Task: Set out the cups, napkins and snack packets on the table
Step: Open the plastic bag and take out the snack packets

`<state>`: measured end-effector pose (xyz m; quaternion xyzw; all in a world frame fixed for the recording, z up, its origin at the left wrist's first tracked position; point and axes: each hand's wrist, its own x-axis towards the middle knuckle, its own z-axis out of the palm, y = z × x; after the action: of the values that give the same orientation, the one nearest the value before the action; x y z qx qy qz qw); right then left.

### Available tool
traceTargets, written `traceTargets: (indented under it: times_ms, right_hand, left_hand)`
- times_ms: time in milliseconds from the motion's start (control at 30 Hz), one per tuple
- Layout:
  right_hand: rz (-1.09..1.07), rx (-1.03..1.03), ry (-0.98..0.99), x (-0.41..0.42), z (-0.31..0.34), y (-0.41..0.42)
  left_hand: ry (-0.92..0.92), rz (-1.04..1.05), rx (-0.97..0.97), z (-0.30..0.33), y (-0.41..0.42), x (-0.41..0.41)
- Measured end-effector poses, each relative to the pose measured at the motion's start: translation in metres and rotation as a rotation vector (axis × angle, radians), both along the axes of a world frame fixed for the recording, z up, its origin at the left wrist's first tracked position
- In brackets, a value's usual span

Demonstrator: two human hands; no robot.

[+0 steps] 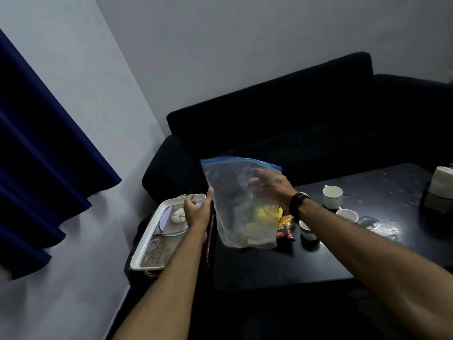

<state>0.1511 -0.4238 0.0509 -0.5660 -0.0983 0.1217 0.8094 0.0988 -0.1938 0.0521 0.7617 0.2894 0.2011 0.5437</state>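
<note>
A clear zip bag with a blue seal strip stands upright over the dark table's left end. My left hand pinches its left edge. My right hand reaches into the bag's mouth, fingers spread, seen through the plastic. Yellow snack packets lie in the bag's bottom. A red and yellow snack packet lies on the table just right of the bag. Three white cups stand on the table: one upright, one and one nearer my right forearm.
A white tray with a small white pumpkin and a plate sits left of the table. A dark sofa runs behind it. A napkin holder stands at the table's far right. Blue curtain hangs at left.
</note>
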Motion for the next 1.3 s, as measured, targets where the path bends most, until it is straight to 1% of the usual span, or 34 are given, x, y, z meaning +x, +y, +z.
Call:
traceTargets:
  times_ms: [67,167,233,300,433,500,567,633,667,733,833,900,967,1033,1067,1100,1167,1200,1233,1267,1300]
  right_hand:
    - [0.085,-0.027,-0.008,0.000,0.000,-0.002]
    - [0.162,-0.048,-0.035,-0.001,0.000,-0.005]
    - [0.094,-0.062,-0.031,-0.002,-0.001,-0.008]
    - [-0.016,-0.084,-0.037,-0.001,-0.001,-0.014]
    - [-0.132,-0.123,-0.070,0.000,0.000,-0.020]
    - [-0.214,-0.114,-0.064,0.002,-0.001,-0.021]
    - [-0.284,-0.029,-0.012,0.003,0.000,-0.021]
    - [-0.302,0.098,0.028,0.002,0.003,-0.022]
    - [-0.308,0.119,0.031,0.002,0.004,-0.023]
    - [-0.260,0.055,0.000,0.003,0.005,-0.027]
    - [-0.020,-0.098,-0.091,-0.003,-0.001,-0.042]
    - [0.124,-0.248,-0.155,-0.008,-0.007,-0.051]
    - [0.155,-0.310,-0.193,-0.011,-0.010,-0.057]
    - [0.133,-0.298,-0.186,-0.014,-0.012,-0.060]
    - [0.128,-0.309,-0.189,-0.016,-0.012,-0.061]
    - [0.132,-0.347,-0.209,-0.018,-0.013,-0.061]
    - [0.135,-0.454,-0.268,-0.021,-0.013,-0.061]
    - [0.130,-0.496,-0.290,-0.021,-0.014,-0.062]
    - [0.129,-0.529,-0.304,-0.022,-0.014,-0.063]
    - [0.134,-0.557,-0.315,-0.023,-0.013,-0.064]
    - [0.147,-0.587,-0.333,-0.025,-0.013,-0.065]
  left_hand:
    - [-0.068,-0.051,-0.040,0.012,-0.001,0.005]
    - [-0.171,-0.090,-0.190,0.023,-0.005,0.007]
    - [-0.261,-0.051,-0.237,0.025,-0.006,0.004]
    - [-0.315,-0.002,-0.230,0.024,-0.005,-0.001]
    - [-0.353,-0.007,-0.236,0.027,-0.012,-0.010]
    - [-0.288,-0.077,-0.292,0.031,-0.018,-0.017]
    - [-0.092,-0.302,-0.327,0.030,-0.023,-0.027]
    - [0.118,-0.544,-0.323,0.023,-0.029,-0.040]
    - [0.175,-0.584,-0.315,0.018,-0.034,-0.044]
    - [0.177,-0.511,-0.334,0.010,-0.040,-0.044]
    - [0.087,-0.334,-0.433,0.007,-0.050,-0.033]
    - [0.035,-0.296,-0.465,0.013,-0.056,-0.028]
    - [0.059,-0.275,-0.464,0.017,-0.059,-0.026]
    - [0.122,-0.326,-0.446,0.016,-0.064,-0.023]
    - [0.130,-0.382,-0.483,0.016,-0.067,-0.021]
    - [0.106,-0.441,-0.576,0.017,-0.071,-0.021]
    - [0.005,-0.550,-0.836,0.014,-0.078,-0.018]
    - [-0.016,-0.602,-0.918,0.014,-0.081,-0.016]
    - [-0.009,-0.663,-0.946,0.016,-0.085,-0.015]
    - [0.009,-0.694,-0.926,0.018,-0.090,-0.016]
    - [0.033,-0.682,-0.869,0.019,-0.095,-0.015]
